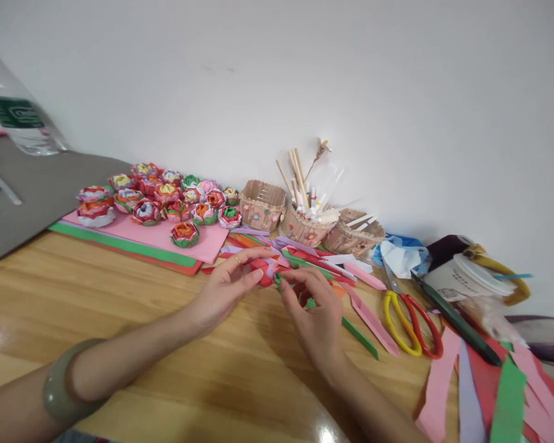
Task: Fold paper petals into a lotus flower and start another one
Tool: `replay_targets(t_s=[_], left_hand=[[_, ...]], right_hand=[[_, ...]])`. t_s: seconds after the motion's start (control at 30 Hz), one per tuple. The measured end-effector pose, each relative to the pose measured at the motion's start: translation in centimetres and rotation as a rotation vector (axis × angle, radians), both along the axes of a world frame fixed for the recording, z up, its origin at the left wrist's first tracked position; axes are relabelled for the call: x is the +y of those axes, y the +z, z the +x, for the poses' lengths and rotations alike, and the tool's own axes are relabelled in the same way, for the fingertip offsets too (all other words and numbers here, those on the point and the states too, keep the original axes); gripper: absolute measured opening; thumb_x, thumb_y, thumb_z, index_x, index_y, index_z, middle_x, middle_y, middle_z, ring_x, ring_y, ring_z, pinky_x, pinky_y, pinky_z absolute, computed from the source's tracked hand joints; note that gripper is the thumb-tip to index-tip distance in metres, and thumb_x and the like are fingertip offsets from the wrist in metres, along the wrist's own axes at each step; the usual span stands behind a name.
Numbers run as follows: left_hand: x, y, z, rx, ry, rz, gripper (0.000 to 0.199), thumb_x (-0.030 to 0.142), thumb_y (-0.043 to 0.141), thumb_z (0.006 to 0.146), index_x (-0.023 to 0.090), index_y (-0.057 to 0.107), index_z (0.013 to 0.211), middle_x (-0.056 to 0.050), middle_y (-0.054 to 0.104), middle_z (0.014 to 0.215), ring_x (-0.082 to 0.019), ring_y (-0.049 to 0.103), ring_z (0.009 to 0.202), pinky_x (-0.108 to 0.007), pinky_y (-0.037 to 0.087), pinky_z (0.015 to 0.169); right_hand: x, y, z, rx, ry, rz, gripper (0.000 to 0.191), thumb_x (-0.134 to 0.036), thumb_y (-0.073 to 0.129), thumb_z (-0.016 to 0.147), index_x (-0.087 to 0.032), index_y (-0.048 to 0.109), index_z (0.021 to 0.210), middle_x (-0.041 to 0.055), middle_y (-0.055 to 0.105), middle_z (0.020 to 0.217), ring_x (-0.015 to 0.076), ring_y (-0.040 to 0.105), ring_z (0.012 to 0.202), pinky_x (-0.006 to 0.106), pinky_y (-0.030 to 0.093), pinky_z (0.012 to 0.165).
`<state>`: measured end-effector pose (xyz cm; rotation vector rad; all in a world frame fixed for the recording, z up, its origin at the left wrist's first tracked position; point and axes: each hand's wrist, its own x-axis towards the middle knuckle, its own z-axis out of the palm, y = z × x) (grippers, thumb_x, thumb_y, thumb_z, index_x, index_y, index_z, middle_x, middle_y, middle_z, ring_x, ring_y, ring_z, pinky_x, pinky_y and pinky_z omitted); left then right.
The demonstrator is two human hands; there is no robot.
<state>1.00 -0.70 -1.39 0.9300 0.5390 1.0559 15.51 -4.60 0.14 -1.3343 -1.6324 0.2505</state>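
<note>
Between the thumb and fingers of my left hand is a small paper flower with red and lilac petals. My right hand meets it from the other side, its fingertips pinching a green paper strip against the flower. The strip seems to pass under my right hand, and a green length shows beyond it on the table. Behind both hands lies a pile of folded paper strips in red, lilac, pink and green. My fingers hide part of the flower.
Several finished paper flowers sit on stacked coloured sheets at the left. Decorated baskets stand along the wall, one holding sticks. To the right are scissors, a dark green pen, a white tub and cut paper.
</note>
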Motion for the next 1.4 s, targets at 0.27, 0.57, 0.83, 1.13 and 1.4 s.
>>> replay_targets(t_s=[0.27, 0.57, 0.83, 1.13, 1.4], left_hand=[[-0.1, 0.4, -0.1, -0.025, 0.063, -0.019, 0.023, 0.021, 0.064, 0.076, 0.023, 0.065, 0.098, -0.003, 0.059, 0.107, -0.015, 0.053, 0.098, -0.025, 0.046, 0.083], [0.0, 0.7, -0.3, -0.095, -0.048, -0.141, 0.036, 0.020, 0.061, 0.077, 0.026, 0.059, 0.113, -0.002, 0.061, 0.103, -0.013, 0.057, 0.087, -0.025, 0.049, 0.078], [-0.1, 0.1, -0.5, 0.084, -0.073, 0.107, 0.033, 0.022, 0.063, 0.076, 0.025, 0.060, 0.108, -0.005, 0.057, 0.116, -0.021, 0.049, 0.109, -0.029, 0.044, 0.086], [0.0, 0.2, -0.4, 0.204, -0.097, 0.071, 0.041, 0.026, 0.066, 0.073, 0.031, 0.058, 0.114, -0.003, 0.052, 0.126, -0.023, 0.047, 0.114, -0.031, 0.047, 0.083], [0.4, -0.1, -0.3, 0.217, -0.106, 0.008, 0.036, 0.024, 0.068, 0.070, 0.024, 0.059, 0.105, -0.005, 0.060, 0.108, -0.023, 0.053, 0.106, -0.033, 0.047, 0.083]], right_hand=[[-0.4, -0.8, 0.3, -0.161, 0.091, 0.215, 0.023, -0.007, 0.052, 0.081, -0.018, 0.066, 0.096, 0.0064, 0.065, 0.080, 0.0134, 0.061, 0.069, 0.024, 0.050, 0.058], [-0.5, 0.7, 0.6, 0.142, 0.189, 0.034, 0.022, -0.010, 0.051, 0.081, -0.021, 0.068, 0.089, 0.0033, 0.063, 0.079, 0.0119, 0.056, 0.065, 0.022, 0.044, 0.053], [0.2, 1.2, 0.6, 0.406, 0.208, -0.327, 0.013, -0.022, 0.057, 0.078, -0.018, 0.065, 0.069, -0.0010, 0.057, 0.064, 0.0091, 0.045, 0.053, 0.022, 0.034, 0.048], [0.2, 1.0, 0.7, 0.217, 0.187, -0.229, 0.014, -0.020, 0.056, 0.078, -0.017, 0.064, 0.068, -0.0005, 0.056, 0.063, 0.0100, 0.045, 0.055, 0.022, 0.035, 0.049], [0.3, 0.9, 0.6, 0.086, 0.143, -0.231, 0.016, -0.013, 0.050, 0.076, -0.015, 0.064, 0.067, 0.0002, 0.056, 0.061, 0.0094, 0.045, 0.053, 0.021, 0.035, 0.047]])
